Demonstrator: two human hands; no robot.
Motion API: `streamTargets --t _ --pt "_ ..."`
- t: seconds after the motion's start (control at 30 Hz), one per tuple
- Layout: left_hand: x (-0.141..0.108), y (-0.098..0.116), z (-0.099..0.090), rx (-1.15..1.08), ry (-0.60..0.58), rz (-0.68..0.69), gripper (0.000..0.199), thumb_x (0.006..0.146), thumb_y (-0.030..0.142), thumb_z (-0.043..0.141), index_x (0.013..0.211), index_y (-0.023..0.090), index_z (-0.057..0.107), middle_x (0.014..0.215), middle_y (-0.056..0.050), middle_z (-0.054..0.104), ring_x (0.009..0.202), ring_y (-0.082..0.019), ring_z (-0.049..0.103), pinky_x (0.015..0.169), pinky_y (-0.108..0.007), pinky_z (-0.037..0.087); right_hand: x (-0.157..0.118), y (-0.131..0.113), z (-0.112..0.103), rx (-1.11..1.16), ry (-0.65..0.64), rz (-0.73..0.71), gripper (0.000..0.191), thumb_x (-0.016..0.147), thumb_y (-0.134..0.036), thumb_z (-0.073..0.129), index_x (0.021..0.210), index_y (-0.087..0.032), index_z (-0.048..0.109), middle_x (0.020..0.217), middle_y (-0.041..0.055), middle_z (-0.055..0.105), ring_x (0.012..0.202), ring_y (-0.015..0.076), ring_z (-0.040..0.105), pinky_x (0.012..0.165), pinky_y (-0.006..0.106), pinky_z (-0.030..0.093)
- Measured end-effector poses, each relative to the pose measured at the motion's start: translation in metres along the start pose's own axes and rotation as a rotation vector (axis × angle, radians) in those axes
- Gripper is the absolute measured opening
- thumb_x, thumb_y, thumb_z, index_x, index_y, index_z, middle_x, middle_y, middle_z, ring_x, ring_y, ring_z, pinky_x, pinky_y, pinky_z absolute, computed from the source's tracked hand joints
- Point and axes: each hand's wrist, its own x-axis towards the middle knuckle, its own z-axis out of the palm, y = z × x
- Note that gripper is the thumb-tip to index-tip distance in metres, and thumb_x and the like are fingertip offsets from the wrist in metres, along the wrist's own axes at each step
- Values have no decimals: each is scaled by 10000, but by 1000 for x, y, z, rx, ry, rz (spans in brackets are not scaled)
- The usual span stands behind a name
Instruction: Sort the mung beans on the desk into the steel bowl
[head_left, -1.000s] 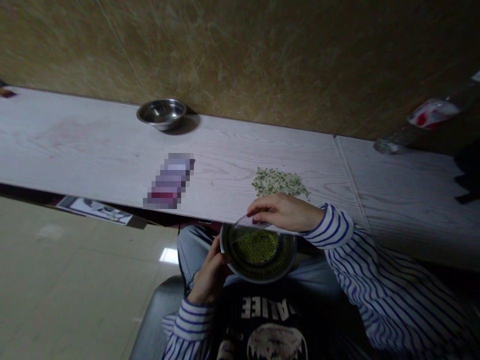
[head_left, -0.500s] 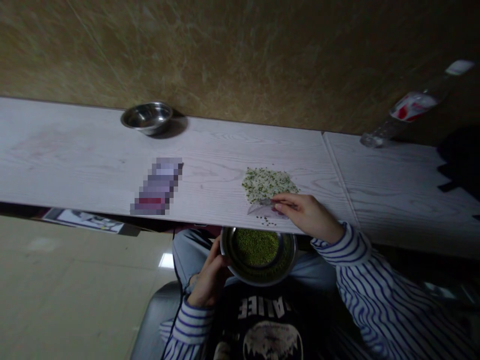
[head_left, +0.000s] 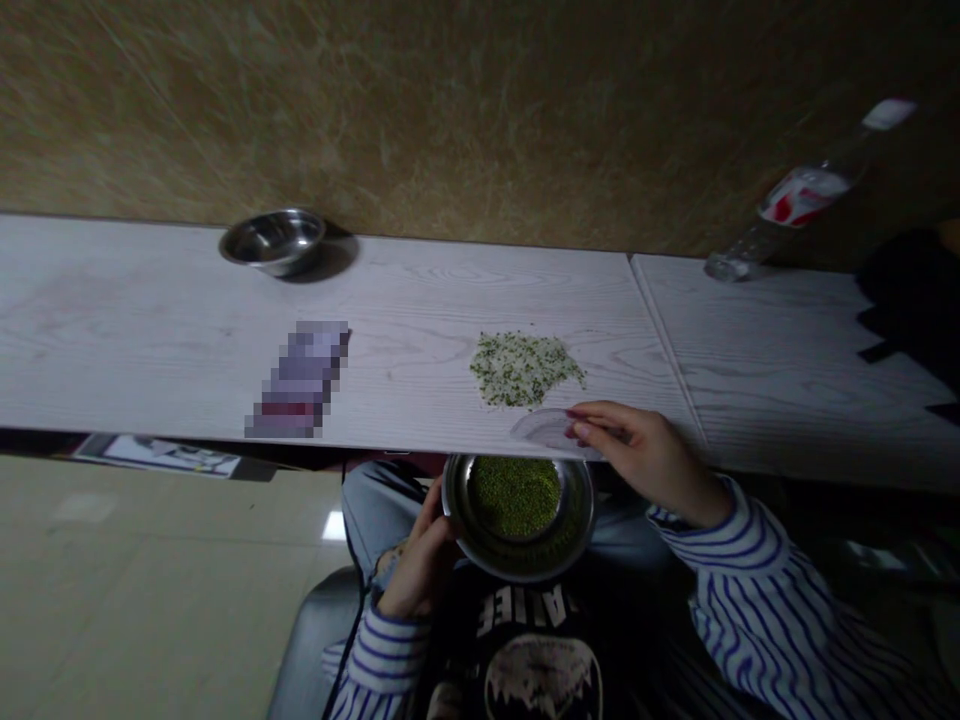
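Note:
My left hand grips the left rim of a metal bowl held just below the table's front edge, above my lap. Green mung beans cover the bowl's bottom. In my right hand, thumb and fingers pinch a clear, half-round protractor near the table edge, just above the bowl. Behind the protractor lies a flat patch of white rice mixed with green beans, with a few stray grains around it.
A second metal bowl stands by the wall at the left. Nearer me lies a blurred flat object. A clear bottle and a dark item are on the right of the white table.
My right hand has drawn the protractor toward me and slightly right, away from the rice and beans. The loose beans at the table edge are gone. The view has shifted a little.

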Motion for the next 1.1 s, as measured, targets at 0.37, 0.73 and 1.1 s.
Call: streamTargets --t 0.37,0.73,1.1 --pt "-9 -11 9 7 111 -30 649 629 154 691 1261 267 593 1062 -20 709 907 -209 619 764 -288 481 -13 24 -32 -60 259 104 230 816 -328 637 981 -195 724 877 82 774 732 219 740 674 337 616" --pt "3 -8 -1 40 107 -2 650 714 219 700 1339 289 538 1250 -69 638 964 -240 613 746 -321 498 10 9 -5 -379 96 -249 217 894 -200 555 1023 -219 728 967 51 772 839 198 723 810 355 564" --pt "11 -9 -4 13 129 -39 721 703 218 703 1384 269 473 1247 -87 651 1057 -286 617 845 -387 498 25 -19 58 -374 41 -334 254 928 -184 509 1118 -172 677 990 83 762 851 186 717 785 318 576"
